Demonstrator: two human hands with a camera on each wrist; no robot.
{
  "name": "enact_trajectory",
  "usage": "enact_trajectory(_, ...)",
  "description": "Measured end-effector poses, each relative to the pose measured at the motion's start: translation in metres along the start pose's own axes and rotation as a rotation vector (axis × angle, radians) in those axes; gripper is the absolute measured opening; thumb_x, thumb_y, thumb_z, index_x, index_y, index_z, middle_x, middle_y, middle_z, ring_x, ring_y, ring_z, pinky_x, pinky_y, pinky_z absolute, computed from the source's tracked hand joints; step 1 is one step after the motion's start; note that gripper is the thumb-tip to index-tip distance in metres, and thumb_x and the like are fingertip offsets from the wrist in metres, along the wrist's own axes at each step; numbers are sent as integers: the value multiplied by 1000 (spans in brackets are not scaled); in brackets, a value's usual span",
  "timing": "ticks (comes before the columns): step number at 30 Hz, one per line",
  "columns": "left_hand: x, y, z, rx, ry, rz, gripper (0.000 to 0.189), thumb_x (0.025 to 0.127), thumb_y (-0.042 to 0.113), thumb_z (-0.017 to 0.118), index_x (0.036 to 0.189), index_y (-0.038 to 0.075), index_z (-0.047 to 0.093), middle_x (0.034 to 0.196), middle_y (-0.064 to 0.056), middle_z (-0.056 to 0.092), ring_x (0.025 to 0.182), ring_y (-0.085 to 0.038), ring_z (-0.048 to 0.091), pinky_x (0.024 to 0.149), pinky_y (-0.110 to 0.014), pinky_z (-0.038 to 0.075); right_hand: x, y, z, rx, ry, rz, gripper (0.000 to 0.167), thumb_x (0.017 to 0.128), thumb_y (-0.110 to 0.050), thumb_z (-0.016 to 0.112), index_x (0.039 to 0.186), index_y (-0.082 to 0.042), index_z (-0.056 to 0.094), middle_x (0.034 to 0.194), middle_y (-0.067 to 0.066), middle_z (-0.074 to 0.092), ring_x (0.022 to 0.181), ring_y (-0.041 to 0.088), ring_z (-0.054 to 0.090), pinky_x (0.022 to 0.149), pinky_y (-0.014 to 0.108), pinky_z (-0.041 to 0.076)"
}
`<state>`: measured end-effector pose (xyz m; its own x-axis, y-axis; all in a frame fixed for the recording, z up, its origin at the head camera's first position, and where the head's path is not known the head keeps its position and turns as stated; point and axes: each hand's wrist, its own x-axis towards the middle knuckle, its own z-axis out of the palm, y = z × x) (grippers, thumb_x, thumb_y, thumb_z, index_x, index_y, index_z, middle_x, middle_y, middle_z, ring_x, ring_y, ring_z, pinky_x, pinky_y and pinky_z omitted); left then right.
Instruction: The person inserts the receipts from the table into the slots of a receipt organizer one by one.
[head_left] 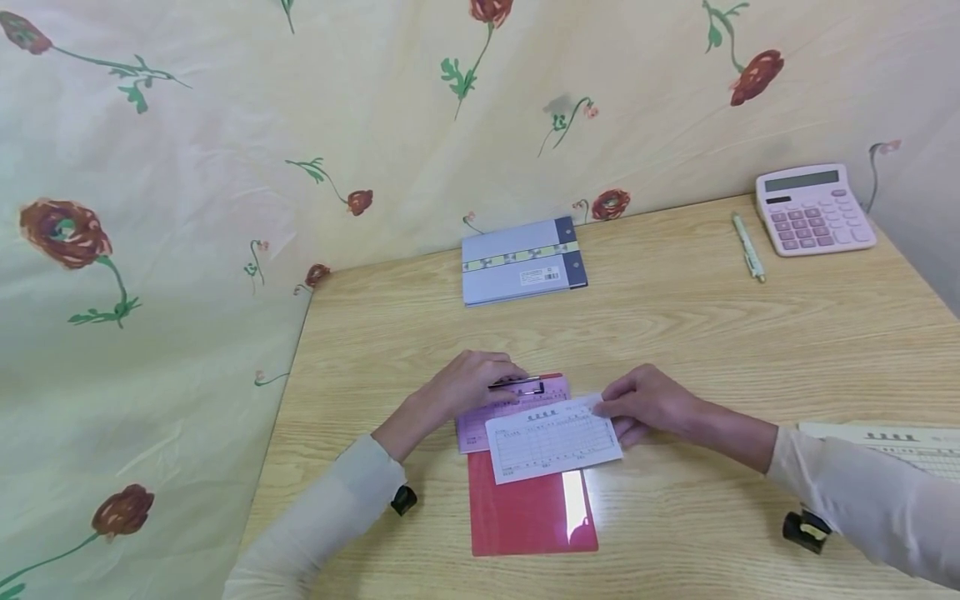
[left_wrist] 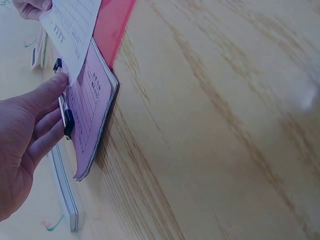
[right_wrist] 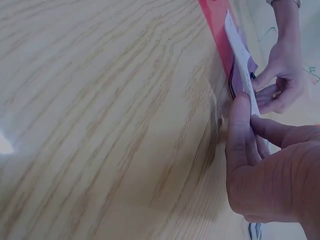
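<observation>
A red clipboard (head_left: 517,517) lies in front of me, with a pink form pad (head_left: 472,429) at its top end. My left hand (head_left: 474,379) pinches the metal clip (left_wrist: 66,115) there, thumb on one side and fingers on the other. Between thumb and fingers, my right hand (head_left: 652,404) holds a white printed form (head_left: 551,442) by its right edge. That form is tilted and overlaps part of the pink pad and the red board. Seen from the right wrist, the white form (right_wrist: 239,50) appears nearly edge-on.
A blue-grey binder (head_left: 510,258) lies near the back wall. To the right are a light green pen (head_left: 748,247) and a pink calculator (head_left: 813,208). Another printed sheet (head_left: 922,446) is partly hidden by the right sleeve. Floral cloth (head_left: 187,208) hangs behind the wooden table.
</observation>
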<state>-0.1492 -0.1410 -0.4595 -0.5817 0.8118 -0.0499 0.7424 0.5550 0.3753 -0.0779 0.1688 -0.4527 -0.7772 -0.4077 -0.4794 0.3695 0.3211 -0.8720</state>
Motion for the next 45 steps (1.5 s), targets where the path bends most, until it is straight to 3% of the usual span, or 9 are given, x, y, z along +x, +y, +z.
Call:
enact_trajectory(12,2,0,0,39,-16,-1,34,98,28,79,128,12,78,114,2,77,99,-7,71,83,-17,53,16,-5,24,-27,30,-27,30,99,-5,72,120,16,71,94,20,79,72,30,77,63,40,64)
enact_trajectory(21,3,4,-4,34,-35,-16,33,97,24,80,128,11,79,112,0,78,86,-5,67,74,-14,50,25,-10,34,-19,41,-43,28,99,-4,71,118,17,72,92,20,78,75,31,78,65,40,64)
enact_trajectory(35,5,2,-1,86,-28,40,31,97,22,79,125,10,79,108,0,79,79,-4,64,70,-13,49,28,-8,40,-29,55,-76,23,99,-1,68,113,18,72,93,22,78,76,29,78,66,39,64)
enact_trajectory(45,5,1,-2,65,-32,62,26,100,18,75,124,9,79,108,-2,79,78,-5,64,70,-14,49,31,-10,39,-50,48,-56,22,101,-1,66,112,17,72,93,20,78,76,27,77,67,38,64)
